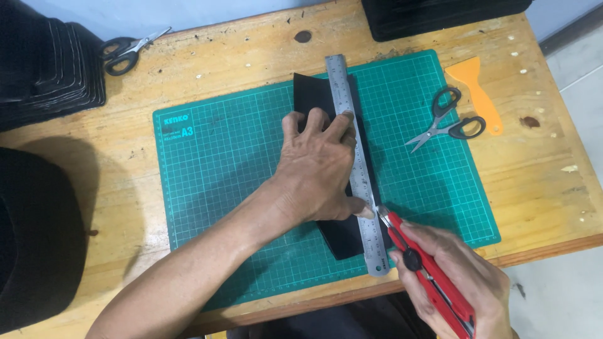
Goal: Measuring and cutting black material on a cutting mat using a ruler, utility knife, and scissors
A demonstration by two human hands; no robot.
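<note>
Your pale wooden worktable point(239, 56) carries everything, and the green gridded cutting mat point(226, 163) lies flat in its middle so the blade has a surface that spares the wood. Take the mat as your landmark. On the mat, a little right of its centre, lies the black sheet of thin material point(314, 94), running from the mat's far edge toward its near edge, and the long steel ruler point(352, 138) lies lengthwise on the sheet as a straight guide

Your left hand point(317, 166) is spread wide and flat, pressing on the sheet and the ruler's left side, thumb against the ruler edge, seemingly to keep both from sliding. Your right hand point(458, 276), at the mat's near right corner, is closed around the red utility knife point(427, 273), whose blade tip meets the ruler's right edge near the ruler's lower end, just beside your left thumb

On the mat's right part rest grey-and-black scissors point(447, 122); an orange plastic scraper point(477, 91) lies just off the mat's far right corner. Black-handled scissors point(125, 53) sit beyond the mat's far left corner, beside a stack of black pieces point(50, 69)
</note>
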